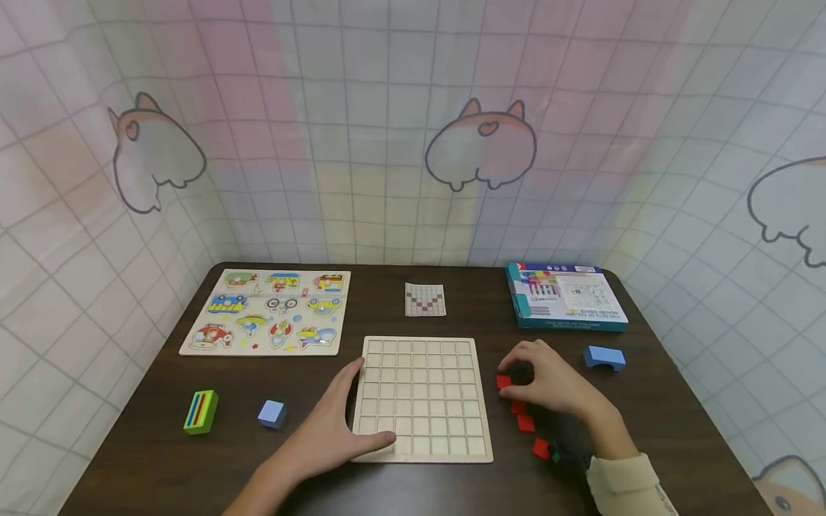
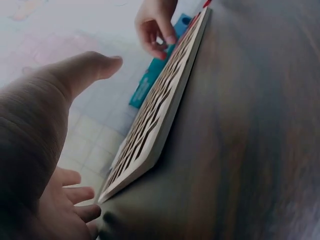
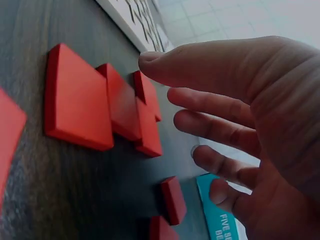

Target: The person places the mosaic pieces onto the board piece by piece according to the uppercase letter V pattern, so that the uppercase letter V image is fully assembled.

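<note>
My left hand (image 1: 332, 430) lies along the left side of a wooden grid board (image 1: 422, 401), with fingers at its upper left edge and the thumb stretched over the lower left corner. In the left wrist view the thumb stands well apart from the fingers. My right hand (image 1: 548, 380) hovers right of the board, above several red square tiles (image 3: 77, 100). Its thumb and fingers are spread around the farthest red tile (image 1: 503, 382), with a gap between them in the right wrist view. The tiles lie flat on the table, partly hidden beneath the hand.
Behind the board lies a small pattern card (image 1: 425, 299) with reddish squares. A picture puzzle board (image 1: 264, 312) sits at back left, a teal box (image 1: 568, 295) at back right. Nearby are a blue arch block (image 1: 604, 357), a blue cube (image 1: 272, 413) and a green striped block (image 1: 201, 412).
</note>
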### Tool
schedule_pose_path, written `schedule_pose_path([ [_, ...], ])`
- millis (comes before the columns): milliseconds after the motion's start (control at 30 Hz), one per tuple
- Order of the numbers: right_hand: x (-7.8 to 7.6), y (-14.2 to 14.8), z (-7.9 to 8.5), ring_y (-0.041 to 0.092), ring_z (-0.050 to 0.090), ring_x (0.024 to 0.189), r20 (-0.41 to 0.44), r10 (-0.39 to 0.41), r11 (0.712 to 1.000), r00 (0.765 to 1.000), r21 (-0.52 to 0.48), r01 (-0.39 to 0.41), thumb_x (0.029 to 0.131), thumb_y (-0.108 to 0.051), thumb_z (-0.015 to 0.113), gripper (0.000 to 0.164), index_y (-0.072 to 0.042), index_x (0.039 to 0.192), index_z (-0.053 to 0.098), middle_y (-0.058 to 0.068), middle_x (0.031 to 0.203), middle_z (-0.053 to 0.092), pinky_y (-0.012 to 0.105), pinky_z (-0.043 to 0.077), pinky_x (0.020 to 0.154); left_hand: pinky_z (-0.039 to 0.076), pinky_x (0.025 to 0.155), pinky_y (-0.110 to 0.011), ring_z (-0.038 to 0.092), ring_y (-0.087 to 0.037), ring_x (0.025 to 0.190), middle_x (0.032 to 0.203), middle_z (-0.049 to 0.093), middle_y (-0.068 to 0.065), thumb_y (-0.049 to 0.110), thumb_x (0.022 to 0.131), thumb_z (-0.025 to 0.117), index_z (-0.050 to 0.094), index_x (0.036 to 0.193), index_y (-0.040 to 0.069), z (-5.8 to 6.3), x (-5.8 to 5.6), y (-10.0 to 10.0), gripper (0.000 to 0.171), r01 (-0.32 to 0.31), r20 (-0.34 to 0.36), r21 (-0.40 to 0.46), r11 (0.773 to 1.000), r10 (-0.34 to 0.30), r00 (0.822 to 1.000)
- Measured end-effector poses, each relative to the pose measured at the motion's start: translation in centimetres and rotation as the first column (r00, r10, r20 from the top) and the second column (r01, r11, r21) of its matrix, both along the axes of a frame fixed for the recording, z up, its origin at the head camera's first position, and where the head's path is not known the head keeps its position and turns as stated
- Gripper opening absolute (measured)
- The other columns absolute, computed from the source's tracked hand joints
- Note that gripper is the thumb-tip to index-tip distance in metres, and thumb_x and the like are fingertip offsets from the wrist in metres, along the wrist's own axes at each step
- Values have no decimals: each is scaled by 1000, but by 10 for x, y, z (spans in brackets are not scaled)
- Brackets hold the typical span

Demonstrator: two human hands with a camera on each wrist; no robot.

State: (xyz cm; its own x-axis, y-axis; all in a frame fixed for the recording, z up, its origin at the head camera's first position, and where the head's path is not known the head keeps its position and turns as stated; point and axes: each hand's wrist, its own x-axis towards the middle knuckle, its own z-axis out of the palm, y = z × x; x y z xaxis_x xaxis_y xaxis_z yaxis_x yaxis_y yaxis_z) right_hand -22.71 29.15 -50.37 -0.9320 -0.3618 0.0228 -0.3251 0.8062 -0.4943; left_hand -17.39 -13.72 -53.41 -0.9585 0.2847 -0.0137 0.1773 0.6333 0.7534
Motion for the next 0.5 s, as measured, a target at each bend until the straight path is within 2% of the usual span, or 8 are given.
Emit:
schedule_pose_path([
  [167,-3,1,-4,18,57,116,20,18,1000,1000,-3,-18,90,-39,94,25,-31,111,82,-13,113,74,46,55,101,15,141,-66,18,-37,174,183,26,5,77,72,94,19,178,26,-1,0,-8,139,27,-7,-47,999,-27,1000],
  [333,-7,1,-10,17,57,114,31,13,1000,999,5,-13,92,-38,93,20,-34,108,82,-15,111,72,44,54,99,13,143,-61,17,-36,175,183,28,-1,77,68,96,23,178,22,-2,0,-10,143,60,-18,-79,995,-62,998],
  [500,-9,1,-14,17,58,113,16,1,1000,1000,-10,-1,93,-41,91,17,-35,106,82,-15,110,73,45,56,98,11,144,-58,15,-31,176,185,27,-5,75,68,97,24,177,15,-3,0,-10,144,101,-65,-126,987,-110,992],
])
